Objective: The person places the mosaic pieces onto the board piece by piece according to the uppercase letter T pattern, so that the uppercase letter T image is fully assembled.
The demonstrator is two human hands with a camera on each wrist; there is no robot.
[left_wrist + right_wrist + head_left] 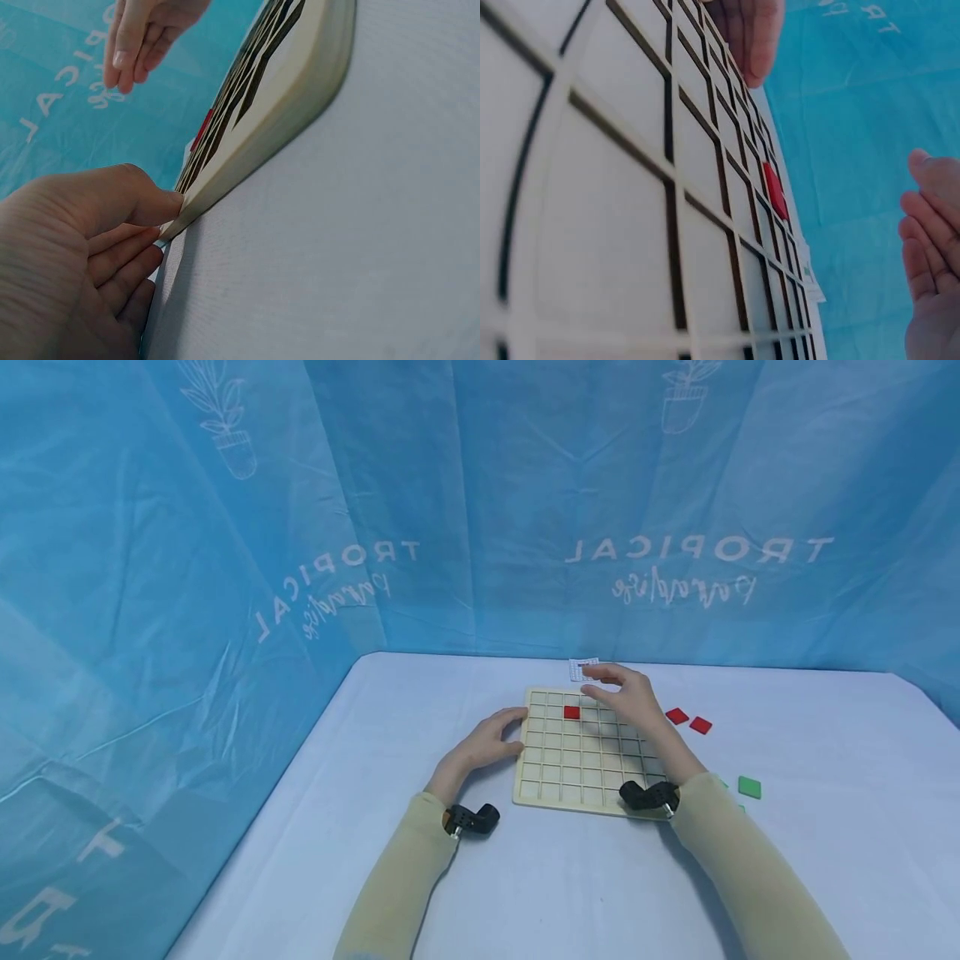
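A pale wooden grid board [551, 805] lies on the white table. One red square tile [572, 712] sits in a cell near its far edge, and the right wrist view also shows that red tile [775, 192]. My left hand [487, 742] rests against the board's left edge, with thumb and fingers apart. In the left wrist view, the left thumb [161, 204] touches the rim. Above the far part of the board hovers my right hand [626, 695], its thumb and fingers spread and nothing visible between them. The right forearm covers part of the board's right side.
Two loose red tiles, a nearer one [701, 725] and a farther one [677, 716], lie right of the board. Green tiles [749, 787] lie closer, some partly behind the right sleeve. A small printed card [576, 671] is beyond the board. Blue curtains [510, 510] surround the table.
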